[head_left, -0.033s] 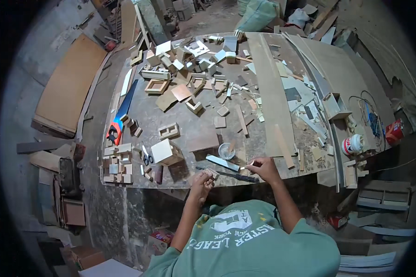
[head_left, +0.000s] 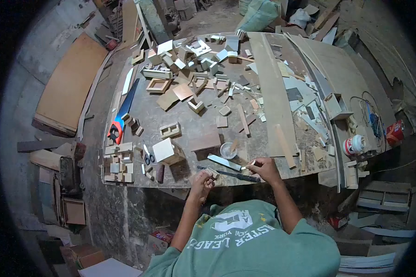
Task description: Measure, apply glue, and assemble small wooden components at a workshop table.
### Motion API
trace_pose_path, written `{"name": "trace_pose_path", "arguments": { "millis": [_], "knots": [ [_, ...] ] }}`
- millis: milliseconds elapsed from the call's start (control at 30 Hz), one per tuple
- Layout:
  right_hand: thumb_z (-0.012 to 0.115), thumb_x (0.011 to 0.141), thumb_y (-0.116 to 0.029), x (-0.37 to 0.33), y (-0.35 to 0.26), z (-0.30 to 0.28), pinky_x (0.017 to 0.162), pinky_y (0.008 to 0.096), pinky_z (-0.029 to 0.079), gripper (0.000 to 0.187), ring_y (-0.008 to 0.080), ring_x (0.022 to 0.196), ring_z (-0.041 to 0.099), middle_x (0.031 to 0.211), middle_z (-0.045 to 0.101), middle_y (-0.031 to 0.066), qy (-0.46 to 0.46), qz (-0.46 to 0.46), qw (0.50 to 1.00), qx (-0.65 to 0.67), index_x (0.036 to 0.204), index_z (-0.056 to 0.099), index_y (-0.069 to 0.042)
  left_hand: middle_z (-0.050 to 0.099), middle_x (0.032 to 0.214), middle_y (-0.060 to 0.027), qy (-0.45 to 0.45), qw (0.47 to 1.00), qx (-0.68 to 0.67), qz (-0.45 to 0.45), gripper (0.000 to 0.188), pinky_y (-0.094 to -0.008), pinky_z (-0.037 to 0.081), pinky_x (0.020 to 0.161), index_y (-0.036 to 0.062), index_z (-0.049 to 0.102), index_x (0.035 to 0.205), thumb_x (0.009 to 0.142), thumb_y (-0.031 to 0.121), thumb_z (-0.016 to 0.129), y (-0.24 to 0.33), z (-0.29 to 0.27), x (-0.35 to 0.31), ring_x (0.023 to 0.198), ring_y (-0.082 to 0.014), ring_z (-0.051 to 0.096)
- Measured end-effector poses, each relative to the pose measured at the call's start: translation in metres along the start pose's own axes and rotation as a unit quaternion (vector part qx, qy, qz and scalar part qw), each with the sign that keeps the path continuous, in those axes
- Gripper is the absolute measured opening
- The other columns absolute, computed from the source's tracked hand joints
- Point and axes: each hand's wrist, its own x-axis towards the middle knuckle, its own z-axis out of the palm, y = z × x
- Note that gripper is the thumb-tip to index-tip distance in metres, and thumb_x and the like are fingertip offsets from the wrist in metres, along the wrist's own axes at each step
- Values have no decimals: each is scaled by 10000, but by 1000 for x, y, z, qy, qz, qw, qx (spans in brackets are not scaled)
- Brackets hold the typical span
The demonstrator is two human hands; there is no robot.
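Note:
My left hand (head_left: 200,186) is at the table's front edge, its fingers closed around a small wooden piece (head_left: 211,172). To its right my right hand (head_left: 266,171) is pinched over the tabletop. What lies between those fingertips is too small to make out. Between the hands, a long, thin, dark tool (head_left: 235,175) lies along the front edge, its thicker end near my right wrist. Just behind it rests a pale flat strip (head_left: 223,162). A small clear tub (head_left: 228,150) with a wooden stick (head_left: 234,145) in it stands beyond the strip.
A wooden box (head_left: 167,151), scissors (head_left: 149,158) and a dark red cylinder (head_left: 160,173) are left of my hands. A handsaw (head_left: 125,111) lies farther left. Wooden offcuts and small frames (head_left: 158,86) crowd the far table. A white tub (head_left: 354,145) stands right.

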Motion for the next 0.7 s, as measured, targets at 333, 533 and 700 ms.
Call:
{"name": "trace_pose_path", "arguments": {
  "millis": [333, 533, 700],
  "knots": [
    [742, 799, -162, 0, -6, 68, 532, 238, 479, 182, 72, 565, 612, 627, 662, 34, 4, -12, 1000, 15, 740, 693, 3, 590, 814, 12, 5, 1000, -5, 19, 107, -187, 430, 545, 92, 559, 974, 886, 122, 613, 30, -76, -18, 647, -53, 529],
    [745, 783, -212, -6, -22, 118, 549, 264, 457, 230, 78, 556, 571, 605, 640, 42, 0, -43, 996, -79, 715, 673, -5, 623, 870, 5, 49, 995, 91, 11, 248, -203, 448, 575, 75, 567, 1137, 910, 163, 612, 48, -147, -23, 735, -47, 568],
    [754, 760, -219, -16, -26, 165, 555, 278, 457, 237, 102, 568, 574, 625, 635, 72, 38, -49, 991, -118, 733, 668, -1, 635, 903, -23, 6, 944, 329, 20, 356, -218, 465, 605, 35, 584, 1200, 889, 201, 632, 71, -209, -9, 716, -72, 580]
  ]
}}
